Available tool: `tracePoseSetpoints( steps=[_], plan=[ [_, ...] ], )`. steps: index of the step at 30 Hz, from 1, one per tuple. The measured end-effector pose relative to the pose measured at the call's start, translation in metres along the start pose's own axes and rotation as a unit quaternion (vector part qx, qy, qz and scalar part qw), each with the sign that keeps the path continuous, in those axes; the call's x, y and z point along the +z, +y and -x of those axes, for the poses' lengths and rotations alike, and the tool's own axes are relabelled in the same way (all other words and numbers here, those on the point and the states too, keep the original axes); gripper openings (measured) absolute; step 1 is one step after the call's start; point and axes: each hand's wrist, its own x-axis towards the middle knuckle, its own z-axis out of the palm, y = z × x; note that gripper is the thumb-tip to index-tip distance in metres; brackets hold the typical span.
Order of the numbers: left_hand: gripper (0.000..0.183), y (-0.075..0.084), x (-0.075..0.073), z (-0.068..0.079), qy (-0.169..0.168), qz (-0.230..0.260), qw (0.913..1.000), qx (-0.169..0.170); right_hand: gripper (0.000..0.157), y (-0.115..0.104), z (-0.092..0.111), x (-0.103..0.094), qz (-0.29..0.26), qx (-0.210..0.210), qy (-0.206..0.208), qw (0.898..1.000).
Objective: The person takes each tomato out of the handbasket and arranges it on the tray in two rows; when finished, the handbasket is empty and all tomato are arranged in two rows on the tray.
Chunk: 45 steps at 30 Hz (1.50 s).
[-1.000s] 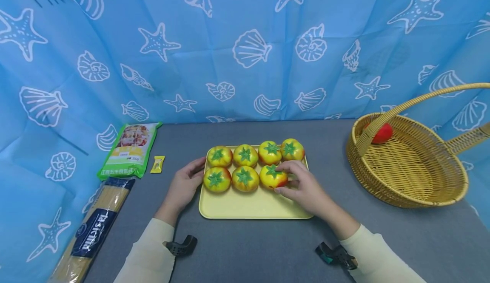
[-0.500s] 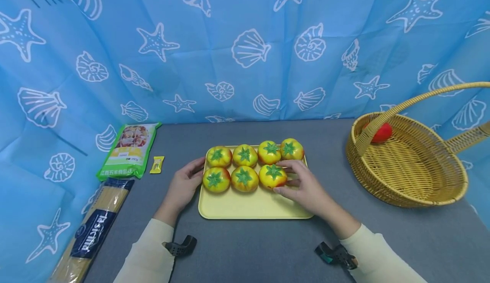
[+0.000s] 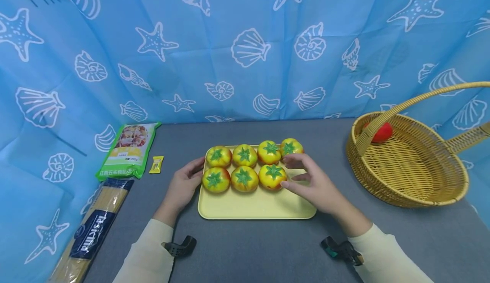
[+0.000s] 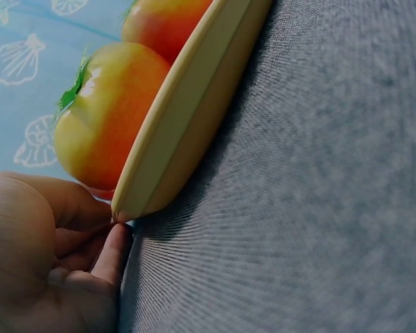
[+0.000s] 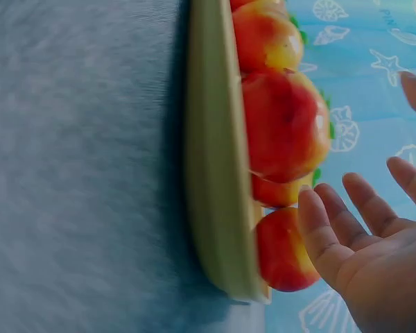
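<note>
Several yellow-red tomatoes with green star-shaped leaf tops stand in two rows on a pale yellow tray (image 3: 245, 208). My left hand (image 3: 183, 188) is at the tray's left side; in the left wrist view its thumb and a finger pinch the tray's corner rim. The front-row right tomato (image 3: 272, 176) has my right hand (image 3: 317, 188) just beside it, fingers spread apart and holding nothing. Seen from the right wrist, that hand's fingers (image 5: 317, 232) are loosely extended near the tomatoes. Part of the back right tomato (image 3: 292, 146) is covered by the right hand's fingers.
A wicker basket (image 3: 457, 185) with a tall handle stands at the right, a round red object (image 3: 383, 133) inside it. On the left lie a green food packet (image 3: 128, 150), a small yellow sachet (image 3: 156, 165) and a bag of noodles (image 3: 93, 232). A blue curtain hangs behind.
My right hand has let go of the front right tomato and drawn back a little to the right, its fingers opening. The left hand has stayed at the tray's edge.
</note>
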Motion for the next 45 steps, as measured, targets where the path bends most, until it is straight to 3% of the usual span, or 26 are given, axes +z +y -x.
tracePoseSetpoints(
  steps=[14, 26, 33, 38, 45],
  plan=[
    [0.051, 0.003, -0.001, 0.002, 0.000, 0.002, 1.0000, -0.004, 0.047, -0.024, 0.006, -0.029, -0.046, -0.066, 0.017, 0.997],
    [0.052, 0.003, -0.001, 0.003, 0.001, 0.010, 0.9999, -0.001, 0.048, -0.044, 0.013, -0.062, -0.130, -0.129, 0.028, 0.983],
    [0.052, 0.001, -0.002, 0.003, -0.004, 0.011, 0.9999, 0.002, 0.047, -0.049, 0.014, -0.080, -0.170, -0.200, 0.032, 0.964],
    [0.052, 0.001, -0.002, 0.003, -0.003, 0.006, 1.0000, 0.004, 0.044, -0.053, 0.015, -0.091, -0.220, -0.241, 0.036, 0.945],
    [0.052, 0.001, -0.003, 0.002, -0.004, 0.010, 0.9999, 0.006, 0.043, -0.068, 0.017, -0.099, -0.279, -0.274, 0.035, 0.920]
  ],
)
